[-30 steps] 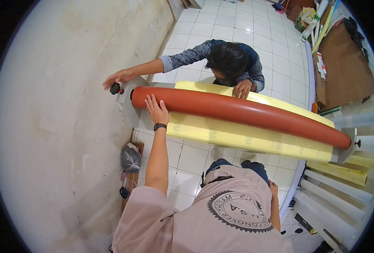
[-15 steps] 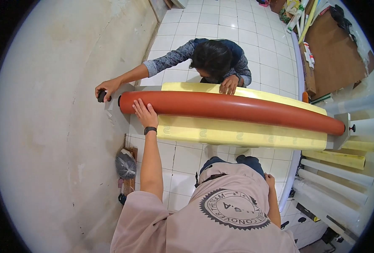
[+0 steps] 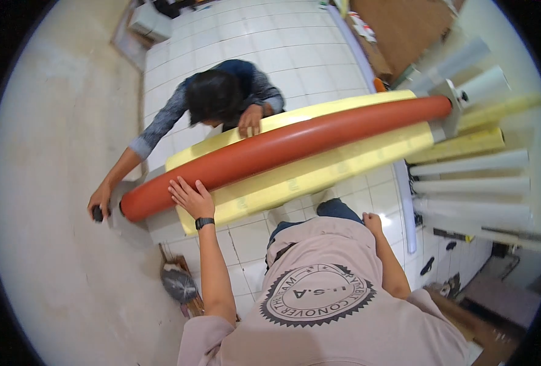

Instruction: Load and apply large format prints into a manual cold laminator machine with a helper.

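Note:
My left hand (image 3: 191,198) lies flat near the left end of a long red-brown roller (image 3: 283,145), fingers spread and a dark watch on the wrist. Under the roller, a pale yellow printed sheet (image 3: 319,174) stretches across the machine and shows on both its near and far sides. Away from the roller, by my right side, my right hand (image 3: 372,222) has its fingers curled in, with nothing visible in it. Across from me, a co-worker's one hand (image 3: 101,200) grips a black knob (image 3: 98,213) at the roller's left end; the other hand (image 3: 251,119) rests on the sheet's far edge.
Several white and clear rolls (image 3: 472,186) lie at the right, with yellow rolls (image 3: 465,145) above them. A pale wall (image 3: 63,183) stands close on the left. A dark plastic bag (image 3: 179,282) sits at its foot. Brown board (image 3: 398,36) leans at the far right.
The whole view has swung, so the roller now slants up to the right. My left hand stays on the roller and the co-worker's hand stays on the knob. My right hand is raised slightly.

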`<state>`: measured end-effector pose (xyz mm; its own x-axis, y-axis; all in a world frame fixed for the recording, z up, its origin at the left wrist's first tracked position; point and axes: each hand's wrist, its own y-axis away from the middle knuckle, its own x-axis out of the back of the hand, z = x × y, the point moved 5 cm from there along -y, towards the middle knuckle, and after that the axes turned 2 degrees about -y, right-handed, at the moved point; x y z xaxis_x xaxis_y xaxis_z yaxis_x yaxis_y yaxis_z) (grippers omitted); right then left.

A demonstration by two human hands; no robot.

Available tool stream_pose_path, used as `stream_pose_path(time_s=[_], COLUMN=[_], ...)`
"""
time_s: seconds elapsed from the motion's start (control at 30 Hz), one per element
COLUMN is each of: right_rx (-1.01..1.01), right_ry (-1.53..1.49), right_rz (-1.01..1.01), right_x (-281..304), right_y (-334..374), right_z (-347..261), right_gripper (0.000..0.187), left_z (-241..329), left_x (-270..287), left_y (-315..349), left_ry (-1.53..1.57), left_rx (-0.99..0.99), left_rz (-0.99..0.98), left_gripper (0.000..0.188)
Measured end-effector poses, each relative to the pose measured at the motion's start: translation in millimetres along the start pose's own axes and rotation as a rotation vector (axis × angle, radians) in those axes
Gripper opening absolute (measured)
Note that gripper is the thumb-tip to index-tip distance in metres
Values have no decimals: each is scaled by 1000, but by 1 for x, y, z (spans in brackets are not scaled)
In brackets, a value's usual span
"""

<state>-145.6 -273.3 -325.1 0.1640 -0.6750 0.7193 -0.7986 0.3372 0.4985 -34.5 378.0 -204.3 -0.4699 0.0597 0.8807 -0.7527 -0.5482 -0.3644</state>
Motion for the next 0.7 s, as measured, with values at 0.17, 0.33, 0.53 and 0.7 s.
stream_pose_path(time_s=[0.17, 0.33, 0.53, 0.7], right_rx=[-189, -130, 161, 360], right_ry=[-313, -411, -362, -312], right_rz=[31, 143, 331, 340], right_x=[25, 94, 184, 266], right_y=[-7, -53, -144, -205], right_z=[-4, -4, -57, -127], right_gripper=[74, 67, 50, 47], left_z=[105, 215, 315, 392], left_x=[-18, -32, -57, -74], left_y=[21, 44, 57, 63], left_ry=[36, 123, 81, 23], left_rx=[-206, -458, -537, -420], left_rz=[-98, -258, -290, -254], left_gripper=[67, 71, 65, 56])
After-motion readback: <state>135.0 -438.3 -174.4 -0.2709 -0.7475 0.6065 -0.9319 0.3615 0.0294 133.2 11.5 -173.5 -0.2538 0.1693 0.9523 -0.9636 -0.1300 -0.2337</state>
